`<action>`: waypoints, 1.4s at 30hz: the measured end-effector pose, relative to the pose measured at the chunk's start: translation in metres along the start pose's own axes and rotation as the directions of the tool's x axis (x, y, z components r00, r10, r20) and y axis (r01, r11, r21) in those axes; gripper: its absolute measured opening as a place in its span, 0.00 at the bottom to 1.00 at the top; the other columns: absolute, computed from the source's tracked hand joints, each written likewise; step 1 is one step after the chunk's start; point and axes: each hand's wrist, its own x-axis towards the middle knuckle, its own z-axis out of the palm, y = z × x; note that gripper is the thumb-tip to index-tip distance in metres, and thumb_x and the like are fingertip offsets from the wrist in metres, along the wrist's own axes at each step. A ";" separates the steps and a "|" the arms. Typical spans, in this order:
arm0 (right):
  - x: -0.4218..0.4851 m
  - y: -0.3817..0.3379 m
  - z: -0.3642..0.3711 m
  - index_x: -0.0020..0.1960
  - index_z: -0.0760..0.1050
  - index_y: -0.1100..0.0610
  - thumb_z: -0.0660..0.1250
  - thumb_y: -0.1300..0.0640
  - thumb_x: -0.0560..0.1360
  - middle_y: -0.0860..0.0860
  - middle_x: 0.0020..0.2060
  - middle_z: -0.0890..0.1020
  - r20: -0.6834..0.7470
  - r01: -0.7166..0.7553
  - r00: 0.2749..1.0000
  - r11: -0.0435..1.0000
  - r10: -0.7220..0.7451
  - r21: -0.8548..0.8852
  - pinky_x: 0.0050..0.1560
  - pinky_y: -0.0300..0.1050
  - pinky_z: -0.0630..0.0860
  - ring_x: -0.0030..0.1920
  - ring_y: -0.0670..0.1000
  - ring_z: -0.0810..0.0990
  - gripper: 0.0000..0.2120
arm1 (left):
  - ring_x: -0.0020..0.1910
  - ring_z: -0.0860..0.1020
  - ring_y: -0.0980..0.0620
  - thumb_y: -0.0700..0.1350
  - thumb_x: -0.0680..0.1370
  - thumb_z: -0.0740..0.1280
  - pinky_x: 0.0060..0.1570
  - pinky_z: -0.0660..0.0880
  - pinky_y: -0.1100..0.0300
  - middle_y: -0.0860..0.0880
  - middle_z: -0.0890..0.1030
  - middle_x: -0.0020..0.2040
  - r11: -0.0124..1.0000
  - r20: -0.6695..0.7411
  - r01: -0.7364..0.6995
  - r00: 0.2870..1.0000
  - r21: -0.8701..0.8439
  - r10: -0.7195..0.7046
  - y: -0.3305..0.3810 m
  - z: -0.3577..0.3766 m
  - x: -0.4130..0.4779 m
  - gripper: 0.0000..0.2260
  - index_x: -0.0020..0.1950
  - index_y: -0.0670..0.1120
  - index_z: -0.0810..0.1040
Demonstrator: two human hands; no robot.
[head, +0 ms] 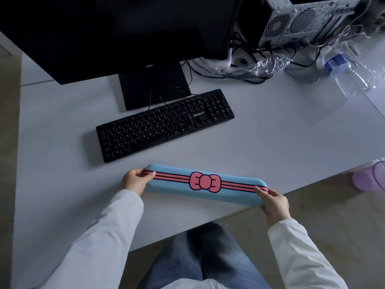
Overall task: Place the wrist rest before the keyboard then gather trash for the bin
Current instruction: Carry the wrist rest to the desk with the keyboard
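A long blue wrist rest (181, 189) with pink stripes and a pink bow is held near the desk's front edge. My left hand (135, 181) grips its left end and my right hand (275, 203) grips its right end. The black keyboard (164, 124) lies slanted on the white desk (281, 147), a gap beyond the wrist rest. At the back right lie a crumpled clear plastic wrapper (268, 66) and an empty clear plastic bottle (350, 74) with a blue label, on its side. A purple mesh bin (373, 177) stands on the floor off the desk's right edge.
A black monitor (116, 36) on its stand rises behind the keyboard. A computer tower (300, 19) and a tangle of cables (245, 74) fill the back right. My knees in jeans show under the desk's front edge.
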 end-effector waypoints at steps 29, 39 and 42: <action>0.022 -0.102 0.082 0.51 0.79 0.59 0.69 0.63 0.70 0.55 0.43 0.76 0.307 0.270 0.929 0.945 -0.205 -0.187 0.62 0.61 0.72 0.45 0.54 0.72 0.10 | 0.55 0.79 0.41 0.41 0.69 0.72 0.49 0.67 0.60 0.37 0.82 0.55 0.943 -0.318 0.066 0.932 -0.327 -0.176 -0.031 -0.019 -0.012 0.18 0.57 0.35 0.77; 0.028 -0.098 0.083 0.55 0.79 0.61 0.69 0.62 0.70 0.52 0.39 0.77 0.278 0.265 0.939 0.940 -0.201 -0.216 0.61 0.57 0.74 0.46 0.52 0.73 0.14 | 0.58 0.78 0.42 0.41 0.70 0.71 0.51 0.67 0.61 0.38 0.81 0.58 0.950 -0.343 0.075 0.921 -0.305 -0.183 -0.028 -0.013 -0.004 0.19 0.59 0.36 0.75; 0.031 -0.095 0.083 0.55 0.79 0.62 0.69 0.62 0.70 0.51 0.38 0.77 0.272 0.259 0.942 0.942 -0.198 -0.212 0.61 0.58 0.74 0.45 0.52 0.73 0.14 | 0.58 0.78 0.42 0.41 0.70 0.71 0.52 0.68 0.60 0.38 0.80 0.58 0.948 -0.343 0.074 0.921 -0.310 -0.184 -0.027 -0.012 -0.002 0.20 0.60 0.36 0.75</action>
